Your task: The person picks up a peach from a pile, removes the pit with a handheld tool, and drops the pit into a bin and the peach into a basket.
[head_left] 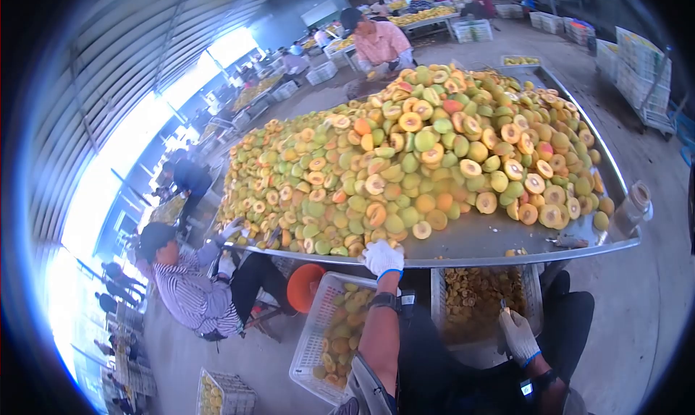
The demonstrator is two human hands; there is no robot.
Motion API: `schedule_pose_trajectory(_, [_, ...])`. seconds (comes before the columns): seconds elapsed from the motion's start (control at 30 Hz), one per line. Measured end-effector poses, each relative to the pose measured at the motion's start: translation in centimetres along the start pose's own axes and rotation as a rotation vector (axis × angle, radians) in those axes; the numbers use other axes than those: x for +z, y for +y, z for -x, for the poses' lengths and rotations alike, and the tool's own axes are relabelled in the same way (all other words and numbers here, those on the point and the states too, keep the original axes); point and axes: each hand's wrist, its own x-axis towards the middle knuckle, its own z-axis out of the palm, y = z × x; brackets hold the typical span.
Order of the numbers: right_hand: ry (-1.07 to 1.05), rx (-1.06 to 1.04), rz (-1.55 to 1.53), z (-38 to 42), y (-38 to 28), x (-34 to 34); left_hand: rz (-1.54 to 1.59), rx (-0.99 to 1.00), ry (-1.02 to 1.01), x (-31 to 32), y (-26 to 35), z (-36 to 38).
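Halved yellow-green fruit [405, 154] lies in a large heap on a metal table [478, 238]. My left hand [382, 259], in a white glove, is at the table's front edge, touching the lowest fruit; its fingers are curled and what they hold is hidden. Lower right, my right hand [518, 334], also gloved, is closed around a small tool [503, 305] over a crate [437, 299] of brown fruit scraps. Between my left forearm and the co-worker stands a white crate [308, 350] of halved fruit.
A seated co-worker [192, 285] in a striped shirt works at the table's left, near an orange bucket [304, 288]. Another person [380, 44] stands at the far side. A small metal object [567, 241] and a clear container [634, 206] are at the table's right corner.
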Motion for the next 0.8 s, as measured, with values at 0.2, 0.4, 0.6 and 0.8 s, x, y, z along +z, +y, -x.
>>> schedule_pose_trajectory(0.2, [-0.011, -0.063, 0.064, 0.7, 0.2, 0.3, 0.424, 0.171, 0.188, 0.0, 0.1, 1.8])
schedule_pose_trajectory(0.4, [-0.038, -0.124, 0.070, 3.1, -2.2, -0.3, 1.591, 0.056, -0.226, -8.1, 4.3, 12.3])
schedule_pose_trajectory(0.6, [-0.132, -0.237, 0.154, 5.7, -4.0, 0.4, 2.118, -0.209, -0.753, -7.0, 5.0, 20.9])
schedule_pose_trajectory(0.8, [-0.117, -0.341, 0.384, 7.8, -6.8, 0.6, 2.211, -0.301, -0.867, -9.0, 6.2, 24.2])
